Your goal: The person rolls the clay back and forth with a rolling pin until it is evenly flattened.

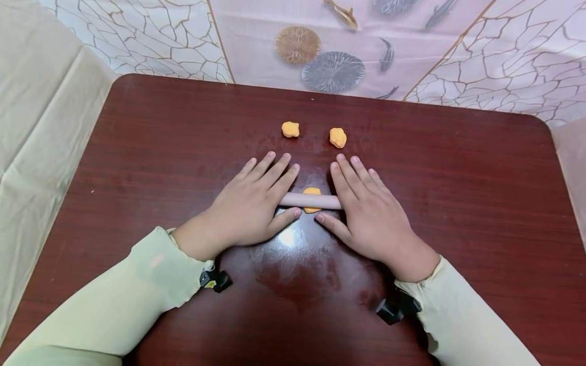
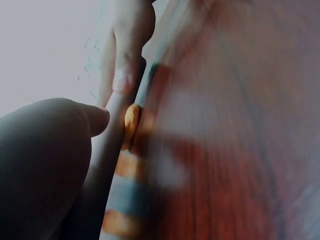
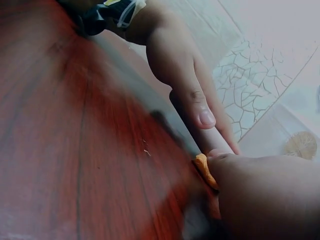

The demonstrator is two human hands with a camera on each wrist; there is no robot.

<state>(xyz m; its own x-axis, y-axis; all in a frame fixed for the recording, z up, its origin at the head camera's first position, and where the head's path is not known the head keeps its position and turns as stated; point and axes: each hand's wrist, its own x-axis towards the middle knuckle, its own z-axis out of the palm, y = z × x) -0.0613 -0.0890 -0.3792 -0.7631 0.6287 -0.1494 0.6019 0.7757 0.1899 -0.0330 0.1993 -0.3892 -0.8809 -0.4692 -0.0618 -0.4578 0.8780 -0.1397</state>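
A pale pinkish rolling pin (image 1: 293, 199) lies crosswise on the table, over a flattened piece of orange dough (image 1: 313, 191). My left hand (image 1: 249, 206) rests flat on the pin's left end, fingers straight and thumb apart. On the right end lies my right hand (image 1: 373, 218), its fingers also straight. Both palms cover the pin's ends in the head view. From the left wrist view, the dough (image 2: 131, 120) bulges out beside the pin. The right wrist view shows the dough's edge (image 3: 204, 167) under the pin, partly hidden by the right hand.
Two small orange dough lumps (image 1: 290, 129) (image 1: 338, 138) sit beyond the hands. The dark red wooden table (image 1: 480, 203) has smudges around the pin. A patterned cloth (image 1: 256, 61) hangs behind its far edge, and pale fabric (image 1: 36, 127) borders the left.
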